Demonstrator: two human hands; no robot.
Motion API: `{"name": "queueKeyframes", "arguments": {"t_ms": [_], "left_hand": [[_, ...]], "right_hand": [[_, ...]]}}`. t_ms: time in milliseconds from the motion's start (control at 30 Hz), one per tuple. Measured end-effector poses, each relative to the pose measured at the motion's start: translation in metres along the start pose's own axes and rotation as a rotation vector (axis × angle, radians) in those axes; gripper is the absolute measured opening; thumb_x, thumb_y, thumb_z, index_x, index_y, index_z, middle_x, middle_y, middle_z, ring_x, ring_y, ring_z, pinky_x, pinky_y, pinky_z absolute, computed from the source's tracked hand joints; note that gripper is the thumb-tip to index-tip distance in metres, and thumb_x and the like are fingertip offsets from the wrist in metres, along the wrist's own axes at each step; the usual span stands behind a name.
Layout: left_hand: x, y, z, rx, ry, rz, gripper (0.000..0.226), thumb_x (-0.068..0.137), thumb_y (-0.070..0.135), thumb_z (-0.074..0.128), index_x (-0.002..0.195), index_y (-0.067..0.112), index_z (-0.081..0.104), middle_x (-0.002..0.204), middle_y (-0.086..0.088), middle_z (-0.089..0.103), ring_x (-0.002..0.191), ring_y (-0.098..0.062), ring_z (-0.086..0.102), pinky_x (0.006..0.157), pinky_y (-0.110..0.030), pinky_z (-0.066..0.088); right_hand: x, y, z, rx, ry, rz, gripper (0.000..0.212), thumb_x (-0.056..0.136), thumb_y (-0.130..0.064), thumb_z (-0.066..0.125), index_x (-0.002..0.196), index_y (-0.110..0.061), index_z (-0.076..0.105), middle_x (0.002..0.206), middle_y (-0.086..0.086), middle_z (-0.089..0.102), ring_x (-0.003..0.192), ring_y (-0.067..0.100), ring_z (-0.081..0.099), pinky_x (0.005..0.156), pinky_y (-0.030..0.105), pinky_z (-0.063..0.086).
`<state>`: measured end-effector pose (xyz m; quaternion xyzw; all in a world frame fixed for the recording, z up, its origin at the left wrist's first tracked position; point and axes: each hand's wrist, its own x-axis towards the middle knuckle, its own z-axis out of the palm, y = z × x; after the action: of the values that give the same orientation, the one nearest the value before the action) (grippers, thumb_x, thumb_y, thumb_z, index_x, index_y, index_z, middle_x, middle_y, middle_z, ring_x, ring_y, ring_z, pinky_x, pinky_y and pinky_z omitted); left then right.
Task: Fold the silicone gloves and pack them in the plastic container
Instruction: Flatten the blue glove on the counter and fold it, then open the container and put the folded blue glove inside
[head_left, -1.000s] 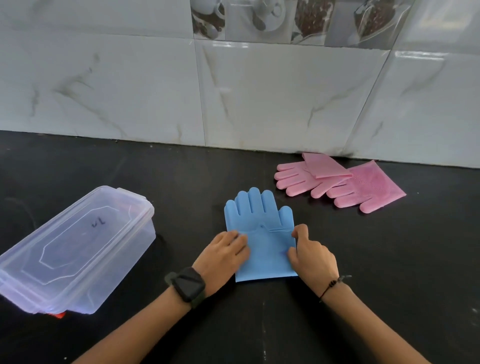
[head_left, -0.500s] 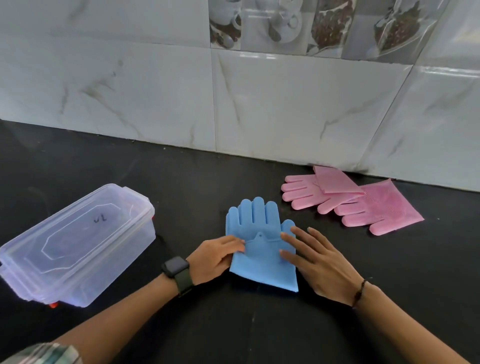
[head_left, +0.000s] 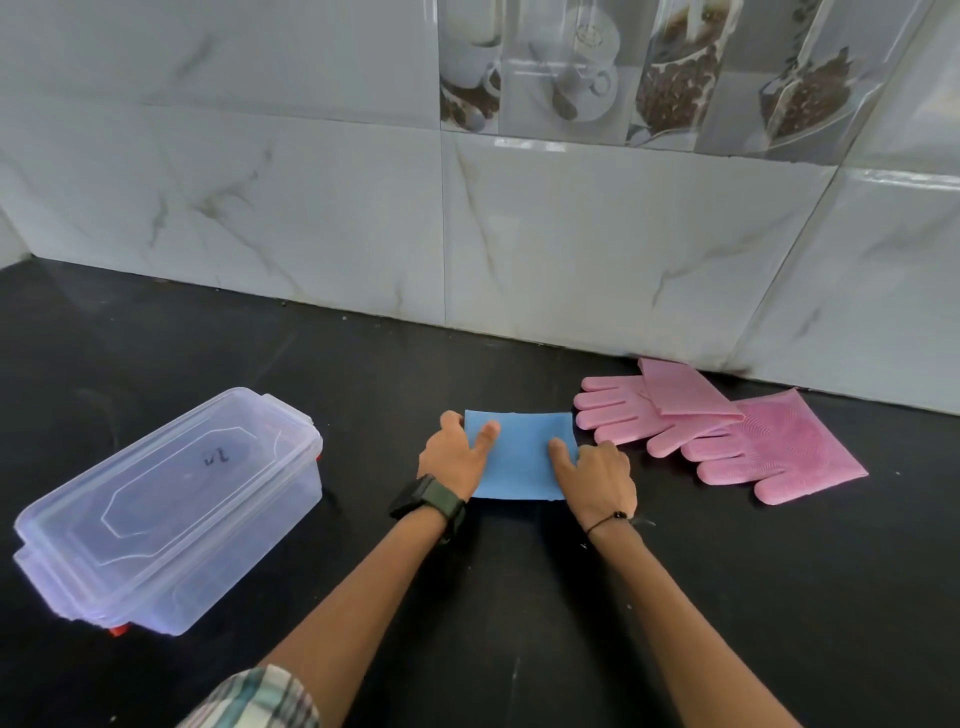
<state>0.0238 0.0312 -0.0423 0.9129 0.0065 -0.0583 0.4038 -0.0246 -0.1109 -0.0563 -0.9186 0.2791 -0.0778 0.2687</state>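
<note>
Folded over since the earlier frame, the blue glove (head_left: 519, 457) now shows as a plain blue rectangle with its fingers out of sight, where before the fingers lay spread flat toward the wall. Both hands have shifted to its two sides. The left hand (head_left: 454, 457) grips the rectangle's left edge, thumb pressed on top near the far corner and the other fingers curled at the edge. The right hand (head_left: 597, 475) grips the right edge the same way, thumb on top of the blue surface, remaining fingers curled beside it. The folded glove lies flat on the black table (head_left: 519, 597) between the two hands. A dark watch (head_left: 431, 501) sits on the left wrist and a thin black cord bracelet (head_left: 610, 521) on the right wrist. Just beyond and to the right of the right hand lie two pink gloves (head_left: 727, 436), overlapping each other, one with its cuff folded across, their fingers pointing toward the hands; the nearest fingertips are just beside the blue glove's far right corner. Well to the left of the left hand stands the clear plastic container (head_left: 166, 512), its lid on, with open table between it and the hands. Marbled white wall tiles (head_left: 571, 249) rise beyond everything.
</note>
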Motion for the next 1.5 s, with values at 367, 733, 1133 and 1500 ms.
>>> {"name": "queueKeyframes", "arguments": {"t_ms": [367,733,1133,1500], "left_hand": [[0.014,0.009,0.005,0.322,-0.233,-0.099,0.055,0.094,0.046,0.035,0.118,0.002,0.057,0.124,-0.018,0.061,0.11,-0.033,0.059,0.087,-0.034,0.047],[-0.127,-0.021,0.014,0.219,-0.308,0.042,0.044,0.096,0.04,0.037,0.116,0.003,0.049,0.125,-0.018,0.058,0.115,-0.031,0.055,0.093,-0.035,0.043],[-0.142,-0.024,-0.045,0.176,-0.059,0.029,0.066,0.088,0.057,0.044,0.135,0.011,0.039,0.13,-0.007,0.048,0.118,-0.021,0.051,0.098,-0.032,0.042],[-0.138,-0.13,-0.248,-0.025,0.67,-0.466,0.047,0.088,0.032,0.056,0.083,-0.016,0.055,0.098,-0.03,0.063,0.095,-0.042,0.057,0.078,-0.039,0.045]], "right_hand": [[0.012,-0.015,-0.001,0.08,-0.248,0.179,0.067,0.089,-0.059,0.036,0.119,-0.002,0.053,0.122,0.019,0.06,0.108,0.033,0.058,0.085,0.036,0.045],[-0.119,0.067,-0.037,0.106,-0.11,0.157,0.038,0.085,-0.058,0.043,0.084,-0.021,0.048,0.088,0.004,0.062,0.079,0.026,0.058,0.066,0.034,0.041],[-0.119,0.043,-0.095,-0.372,-0.096,-0.056,0.075,0.078,-0.074,0.022,0.105,-0.015,0.058,0.105,0.008,0.062,0.097,0.025,0.057,0.079,0.036,0.048],[-0.073,-0.232,0.014,0.148,-0.502,-0.619,0.044,0.087,-0.034,0.048,0.052,-0.012,0.031,0.058,0.006,0.04,0.056,0.022,0.044,0.056,0.029,0.033]]}}
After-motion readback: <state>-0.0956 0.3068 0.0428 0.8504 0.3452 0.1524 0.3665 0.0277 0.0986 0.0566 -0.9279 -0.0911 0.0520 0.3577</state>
